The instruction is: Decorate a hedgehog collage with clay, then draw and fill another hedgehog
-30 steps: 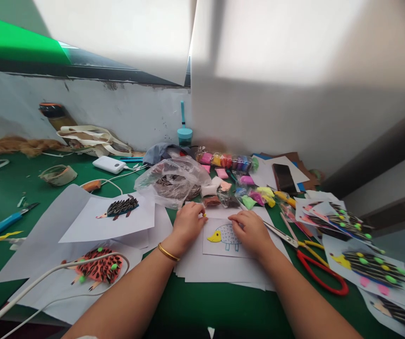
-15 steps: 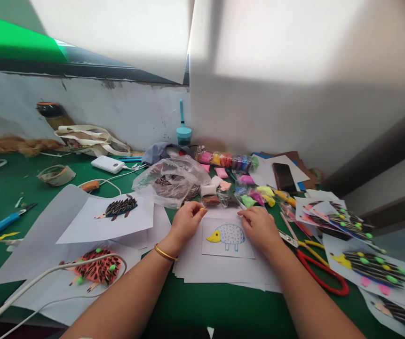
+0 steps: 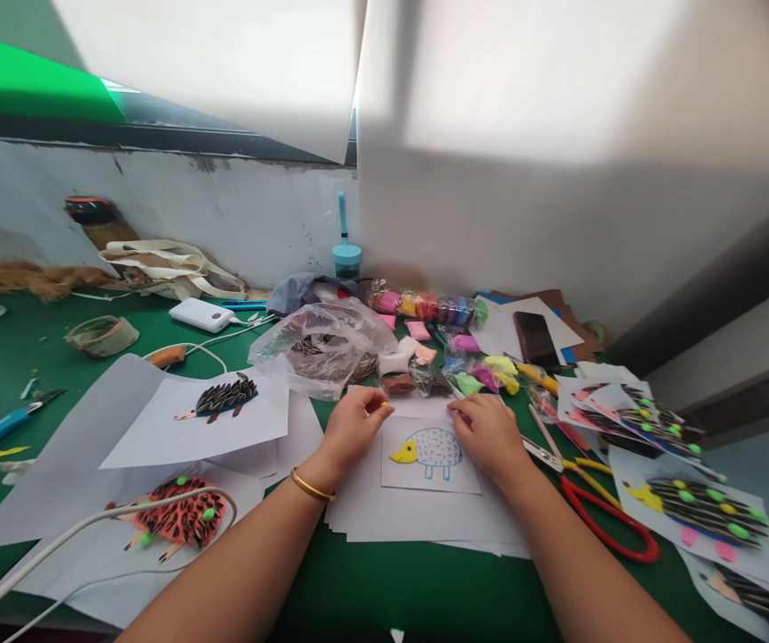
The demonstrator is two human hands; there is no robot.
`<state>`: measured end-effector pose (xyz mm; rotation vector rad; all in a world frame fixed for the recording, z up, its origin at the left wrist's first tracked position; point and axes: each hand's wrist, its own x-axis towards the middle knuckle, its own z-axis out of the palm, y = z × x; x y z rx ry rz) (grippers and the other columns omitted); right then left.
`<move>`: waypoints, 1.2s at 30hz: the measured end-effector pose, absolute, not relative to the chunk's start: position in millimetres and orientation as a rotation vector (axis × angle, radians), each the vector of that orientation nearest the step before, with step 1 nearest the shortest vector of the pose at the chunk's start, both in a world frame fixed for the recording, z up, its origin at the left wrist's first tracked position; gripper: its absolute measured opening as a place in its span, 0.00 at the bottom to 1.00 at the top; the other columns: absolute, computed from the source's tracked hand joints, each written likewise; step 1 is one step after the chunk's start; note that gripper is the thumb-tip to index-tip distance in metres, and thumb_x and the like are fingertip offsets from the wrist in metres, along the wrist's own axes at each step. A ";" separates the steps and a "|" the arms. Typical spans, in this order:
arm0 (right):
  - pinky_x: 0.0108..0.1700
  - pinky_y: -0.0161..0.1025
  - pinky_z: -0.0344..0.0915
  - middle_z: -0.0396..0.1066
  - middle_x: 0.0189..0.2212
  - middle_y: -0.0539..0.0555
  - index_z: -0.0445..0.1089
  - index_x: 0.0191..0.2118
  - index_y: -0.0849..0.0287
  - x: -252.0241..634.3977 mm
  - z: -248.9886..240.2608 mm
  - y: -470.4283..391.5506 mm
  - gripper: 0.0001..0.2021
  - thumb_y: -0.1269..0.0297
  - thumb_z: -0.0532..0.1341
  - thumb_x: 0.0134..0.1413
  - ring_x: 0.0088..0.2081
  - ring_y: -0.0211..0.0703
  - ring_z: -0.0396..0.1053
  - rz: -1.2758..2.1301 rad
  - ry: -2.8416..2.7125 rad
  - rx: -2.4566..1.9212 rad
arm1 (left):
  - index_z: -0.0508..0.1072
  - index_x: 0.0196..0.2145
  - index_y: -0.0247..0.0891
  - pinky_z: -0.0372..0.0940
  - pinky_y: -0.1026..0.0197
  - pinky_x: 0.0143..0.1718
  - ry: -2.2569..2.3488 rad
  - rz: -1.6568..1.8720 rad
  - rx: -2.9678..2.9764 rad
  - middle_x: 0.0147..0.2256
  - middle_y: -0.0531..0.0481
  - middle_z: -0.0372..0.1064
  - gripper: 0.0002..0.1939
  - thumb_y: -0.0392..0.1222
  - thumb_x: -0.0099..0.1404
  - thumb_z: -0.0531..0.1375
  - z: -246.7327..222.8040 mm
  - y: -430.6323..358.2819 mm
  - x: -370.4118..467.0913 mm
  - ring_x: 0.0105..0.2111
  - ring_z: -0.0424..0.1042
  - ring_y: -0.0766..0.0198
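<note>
A small card with a hedgehog drawing lies on a stack of white sheets; the head is filled in yellow and the body is outlined in blue. At the card's upper left, my left hand pinches a tiny bit of yellow clay between thumb and fingertips. My right hand rests at the card's upper right, its fingers closed together; what they hold, if anything, is too small to name.
Bagged clay and a plastic bag of seeds lie behind my hands. Red-handled scissors are at the right, near finished hedgehog pictures. A white cable crosses the left side.
The whole view has shifted slightly. Both hands keep nearly the same places beside the card, and the yellow bit shows more clearly at my left fingertips.
</note>
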<state>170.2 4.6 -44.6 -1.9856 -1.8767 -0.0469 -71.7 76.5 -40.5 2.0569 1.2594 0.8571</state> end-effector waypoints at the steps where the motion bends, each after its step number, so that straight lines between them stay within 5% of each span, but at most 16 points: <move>1: 0.42 0.44 0.56 0.75 0.38 0.54 0.78 0.40 0.51 170.1 -44.6 4.6 0.10 0.67 0.59 0.59 0.44 0.49 0.67 -0.047 -1.873 -1.987 | 0.75 0.36 0.40 0.65 0.60 0.40 1.233 0.887 2.064 0.34 0.52 0.72 0.05 0.40 0.62 0.61 -41.0 76.6 -71.6 0.36 0.70 0.63; 6: 0.44 0.45 0.56 0.75 0.39 0.54 0.78 0.40 0.52 168.8 -43.5 4.2 0.10 0.68 0.59 0.59 0.45 0.50 0.67 -0.038 -1.869 -1.985 | 0.74 0.41 0.40 0.65 0.60 0.43 1.178 0.984 2.056 0.36 0.52 0.72 0.10 0.35 0.61 0.60 -43.7 76.9 -71.3 0.37 0.70 0.64; 11: 0.45 0.44 0.55 0.75 0.40 0.52 0.78 0.41 0.51 166.8 -40.6 3.6 0.10 0.68 0.59 0.58 0.47 0.49 0.67 0.009 -1.851 -2.032 | 0.75 0.37 0.39 0.65 0.60 0.40 1.169 1.006 2.060 0.34 0.51 0.72 0.05 0.40 0.63 0.61 -42.5 76.2 -72.1 0.35 0.70 0.63; 17: 0.45 0.44 0.56 0.75 0.39 0.53 0.78 0.41 0.51 167.1 -40.2 3.6 0.11 0.67 0.58 0.59 0.47 0.48 0.67 0.003 -1.850 -2.024 | 0.74 0.32 0.39 0.64 0.59 0.38 1.165 0.989 2.043 0.32 0.50 0.73 0.17 0.47 0.72 0.50 -42.6 75.6 -73.3 0.35 0.72 0.61; 22: 0.45 0.45 0.56 0.75 0.39 0.53 0.78 0.41 0.51 167.6 -41.1 3.5 0.10 0.66 0.58 0.59 0.46 0.48 0.67 0.003 -1.851 -2.019 | 0.76 0.39 0.40 0.66 0.59 0.41 1.181 1.044 2.077 0.37 0.49 0.75 0.07 0.41 0.66 0.58 -47.2 77.9 -72.9 0.38 0.72 0.61; 29: 0.46 0.45 0.56 0.75 0.39 0.52 0.78 0.40 0.50 168.3 -42.4 3.8 0.10 0.67 0.58 0.59 0.46 0.48 0.67 0.003 -1.844 -2.016 | 0.75 0.46 0.40 0.67 0.58 0.43 1.151 1.092 2.098 0.39 0.47 0.74 0.13 0.37 0.69 0.53 -48.2 80.3 -72.1 0.41 0.72 0.61; 36: 0.45 0.45 0.56 0.75 0.39 0.52 0.78 0.40 0.50 168.0 -42.0 3.7 0.10 0.66 0.58 0.59 0.46 0.48 0.67 -0.006 -1.847 -2.023 | 0.74 0.31 0.38 0.62 0.62 0.31 1.236 0.974 2.050 0.29 0.52 0.70 0.09 0.47 0.63 0.62 -43.6 76.2 -73.1 0.29 0.67 0.64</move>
